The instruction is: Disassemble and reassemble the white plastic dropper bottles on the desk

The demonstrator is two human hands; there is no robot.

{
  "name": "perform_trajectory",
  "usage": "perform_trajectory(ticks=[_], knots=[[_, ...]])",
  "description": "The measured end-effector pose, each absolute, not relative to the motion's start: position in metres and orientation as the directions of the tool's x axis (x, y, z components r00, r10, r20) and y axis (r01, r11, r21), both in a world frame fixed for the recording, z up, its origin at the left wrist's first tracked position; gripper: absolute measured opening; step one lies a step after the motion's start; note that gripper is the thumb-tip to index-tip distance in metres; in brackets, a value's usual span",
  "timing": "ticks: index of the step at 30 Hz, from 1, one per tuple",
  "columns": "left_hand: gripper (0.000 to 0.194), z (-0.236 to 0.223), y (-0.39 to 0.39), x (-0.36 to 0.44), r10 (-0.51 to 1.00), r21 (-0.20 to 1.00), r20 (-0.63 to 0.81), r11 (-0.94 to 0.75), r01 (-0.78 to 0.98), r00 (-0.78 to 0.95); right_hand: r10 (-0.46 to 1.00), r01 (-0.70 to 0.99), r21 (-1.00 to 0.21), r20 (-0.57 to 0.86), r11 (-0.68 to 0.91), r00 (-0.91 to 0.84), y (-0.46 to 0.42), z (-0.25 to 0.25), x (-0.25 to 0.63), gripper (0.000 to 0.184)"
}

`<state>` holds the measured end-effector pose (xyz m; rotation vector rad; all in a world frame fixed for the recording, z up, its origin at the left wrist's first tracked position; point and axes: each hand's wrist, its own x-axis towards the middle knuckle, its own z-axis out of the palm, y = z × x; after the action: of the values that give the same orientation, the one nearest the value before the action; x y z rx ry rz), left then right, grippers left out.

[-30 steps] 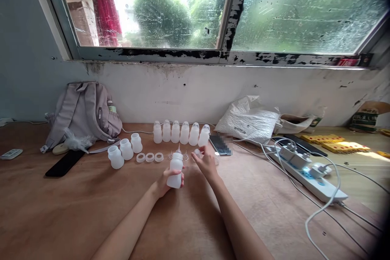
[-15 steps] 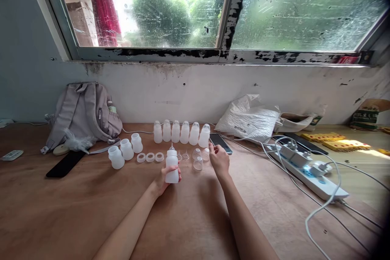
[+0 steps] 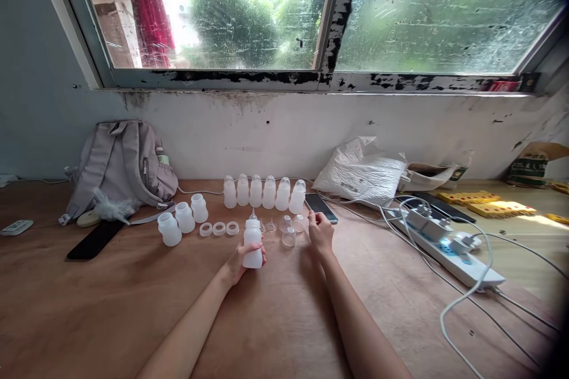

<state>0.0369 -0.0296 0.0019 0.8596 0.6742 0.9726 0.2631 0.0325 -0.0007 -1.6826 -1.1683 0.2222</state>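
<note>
My left hand (image 3: 242, 259) is wrapped round a white baby bottle (image 3: 252, 249) with a clear nipple on top, held upright. To its right, my right hand (image 3: 320, 231) has its fingers curled together beside the clear bottle caps (image 3: 288, 237). Whether anything is between those fingers cannot be seen. Two clear nipples (image 3: 271, 225) lie just behind the held bottle, partly hidden by it. White collar rings (image 3: 219, 228) lie in a row to the left. Beyond them stand three open bottles (image 3: 184, 217). A row of capped bottles (image 3: 269, 192) stands at the back.
A smartphone (image 3: 320, 208) lies just beyond my right hand. White cables and a power strip (image 3: 453, 254) spread over the right side. A grey backpack (image 3: 127, 160) and a black pouch (image 3: 95, 240) are at left. A silver bag (image 3: 362, 172) leans on the wall.
My right hand has shifted slightly down, still near the caps. The bottle in my left hand has moved a touch to the right.
</note>
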Motion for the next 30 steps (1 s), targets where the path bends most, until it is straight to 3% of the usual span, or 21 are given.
perform_trajectory(ticks=[4,7,9,11,15,18,24,27,30], knots=[[0.033,-0.001,-0.029,0.04,0.913,0.909,-0.102,0.247,-0.336,0.396,0.777,0.522,-0.836,0.437,0.165,0.453,0.022,0.009,0.24,0.038],[0.032,-0.003,-0.03,0.044,0.921,0.966,-0.099,0.179,-0.185,0.376,0.903,0.265,-0.912,0.373,0.314,0.214,0.01,0.016,0.211,0.034],[0.032,-0.004,-0.032,0.047,0.936,0.999,-0.024,0.04,-0.037,0.351,0.961,0.077,-0.958,0.277,0.277,-0.006,0.001,0.02,0.191,0.037],[0.034,-0.005,-0.035,0.049,0.952,0.98,0.094,-0.14,0.141,0.291,0.973,-0.001,-0.984,0.178,0.18,-0.144,-0.006,0.022,0.175,0.037],[0.038,-0.007,-0.042,0.054,0.967,0.903,0.194,-0.242,0.355,0.164,0.981,-0.059,-0.996,0.077,0.067,-0.176,-0.014,0.026,0.165,0.025],[0.027,-0.006,-0.042,0.058,0.968,0.951,0.124,-0.179,0.252,0.219,0.986,-0.157,-0.987,0.044,0.019,-0.158,-0.014,0.027,0.166,0.018],[0.021,-0.001,-0.043,0.056,0.871,0.979,-0.113,0.178,-0.094,0.478,0.989,-0.262,-0.964,-0.007,-0.046,-0.148,-0.012,0.025,0.167,0.017],[0.022,0.0,-0.045,0.051,0.765,0.886,-0.141,0.38,-0.265,0.628,0.969,-0.343,-0.937,0.015,-0.072,-0.245,-0.014,0.028,0.168,0.016],[0.029,-0.001,-0.047,0.05,0.623,0.704,-0.075,0.587,-0.401,0.779,0.909,-0.42,-0.902,0.088,-0.1,-0.407,-0.017,0.033,0.174,0.012]])
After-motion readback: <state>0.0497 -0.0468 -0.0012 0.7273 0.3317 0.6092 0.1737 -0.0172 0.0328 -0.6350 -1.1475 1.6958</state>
